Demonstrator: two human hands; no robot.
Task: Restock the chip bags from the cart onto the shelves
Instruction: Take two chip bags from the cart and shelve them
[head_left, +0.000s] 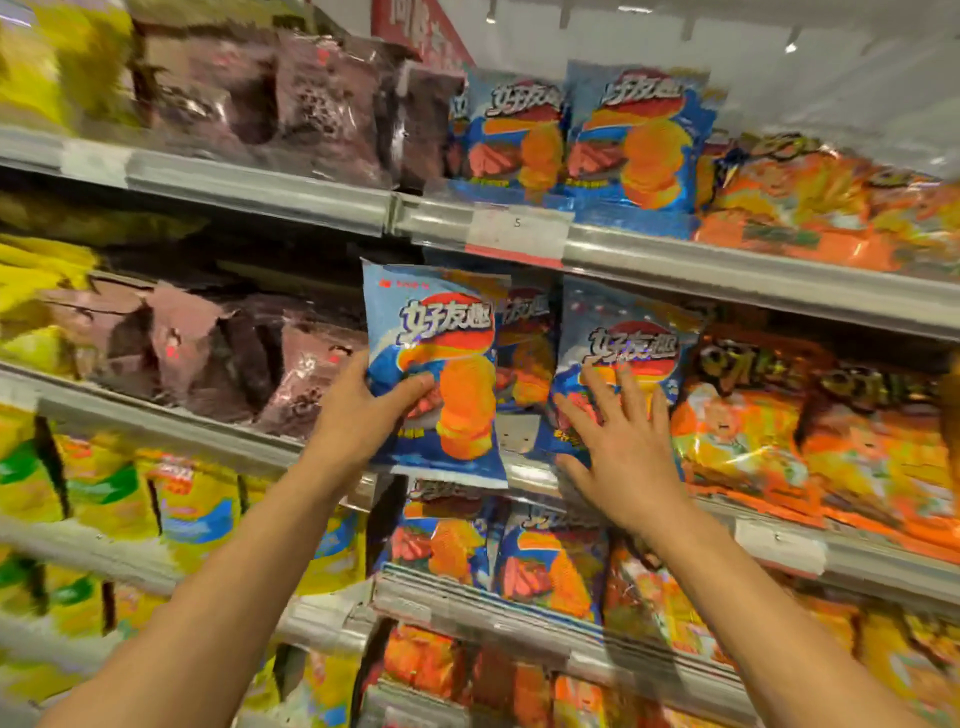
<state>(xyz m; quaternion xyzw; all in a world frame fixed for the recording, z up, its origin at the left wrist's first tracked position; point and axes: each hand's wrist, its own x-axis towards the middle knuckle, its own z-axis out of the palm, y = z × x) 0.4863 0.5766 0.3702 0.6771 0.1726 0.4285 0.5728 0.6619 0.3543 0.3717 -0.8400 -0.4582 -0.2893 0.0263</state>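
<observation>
**Blue chip bag going up against the middle shelf**

Right now the person is standing close to the snack shelving with both bare arms raised. The left hand (363, 410) is gripping a blue chip bag (436, 374) by its lower left side, thumb curling over the front and fingers hidden behind it. The bag is being held upright in front of the middle shelf rail (156, 415), its bottom edge hanging just below the rail's line.

The right hand (623, 441) is lying flat, fingers straight and spread wide, pressing against a second blue bag (628, 348) that is already standing on that shelf, just beside the held one. Between the two, another blue bag (524, 343) is sitting further back.

Above, two more blue bags (582, 135) are standing upright on the top shelf, with a white price tag (517, 228) clipped to the rail beneath them. Dark maroon bags (260, 104) are filling the shelves to the left, orange bags (831, 208) are crowding the right, and yellow bags (197, 504) are sitting lower left. Much of the shelving is blurring at the edges.
</observation>
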